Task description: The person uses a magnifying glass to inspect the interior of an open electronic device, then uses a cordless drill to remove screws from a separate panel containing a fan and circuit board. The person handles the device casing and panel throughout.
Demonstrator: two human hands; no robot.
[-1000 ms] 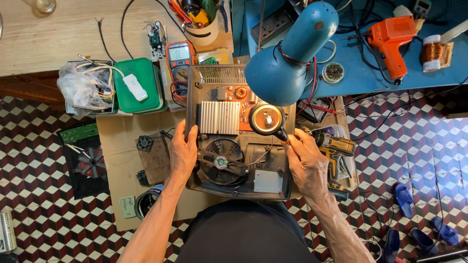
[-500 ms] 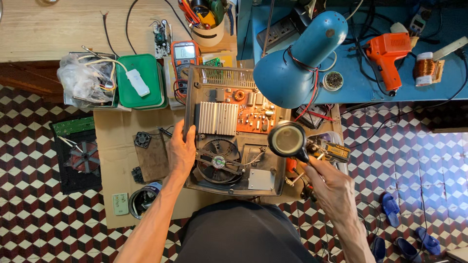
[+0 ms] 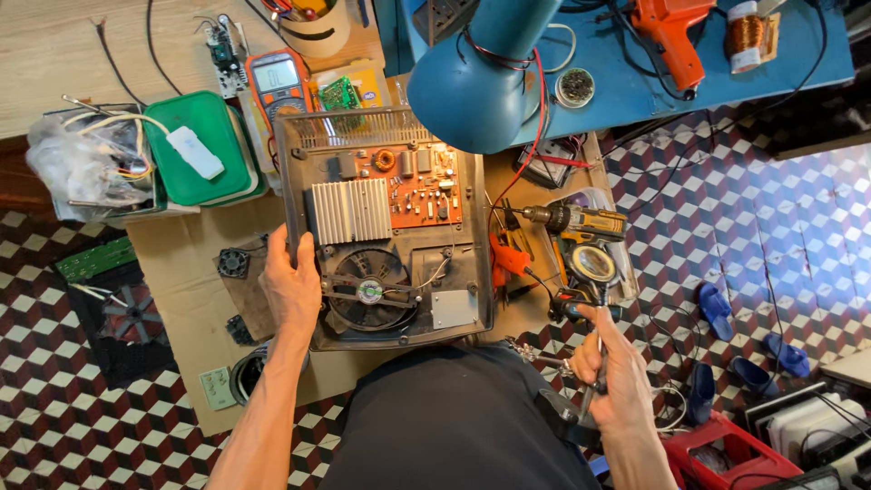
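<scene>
An opened appliance housing [image 3: 296,163] lies on the cardboard in front of me, showing an orange circuit board [image 3: 419,189], a ribbed heat sink [image 3: 348,210] and a round fan [image 3: 368,290]. My left hand [image 3: 292,286] grips the housing's left edge beside the fan. My right hand [image 3: 615,367] is off to the right of the housing, above my lap, closed on the handle of a magnifying glass. Its lens [image 3: 594,263] hangs over a cordless drill [image 3: 572,220].
A blue desk lamp [image 3: 481,77] hangs over the housing's upper right corner. A multimeter [image 3: 277,77] and a green box [image 3: 181,177] lie at the back left. An orange heat tool [image 3: 671,32] sits on the blue bench. A red crate [image 3: 717,454] stands on the tiled floor.
My right hand has carried the magnifying glass from over the circuit board to the right and down, off the housing. My left hand stays on the left edge.
</scene>
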